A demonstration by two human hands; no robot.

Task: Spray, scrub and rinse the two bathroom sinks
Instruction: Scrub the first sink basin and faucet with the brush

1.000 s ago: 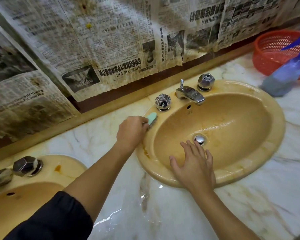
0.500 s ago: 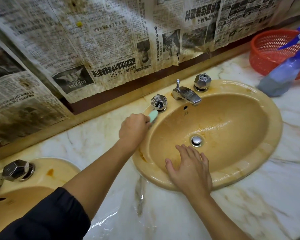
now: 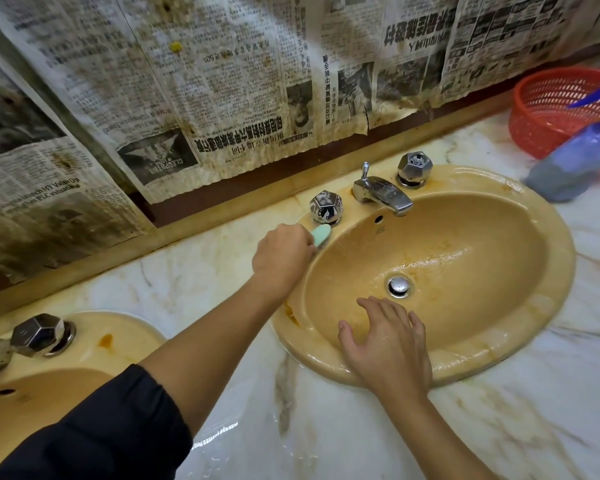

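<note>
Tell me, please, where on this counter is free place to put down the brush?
Bare marble counter lies in front of the right sink, to its right. A wet strip between the two sinks is partly crossed by the left forearm. The far right corner is crowded: red basket, spray bottle.

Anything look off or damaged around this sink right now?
Yes: orange-brown stains streak the right sink basin and rim, and the newspaper covering the wall behind is blotched, with a torn lower edge.
</note>
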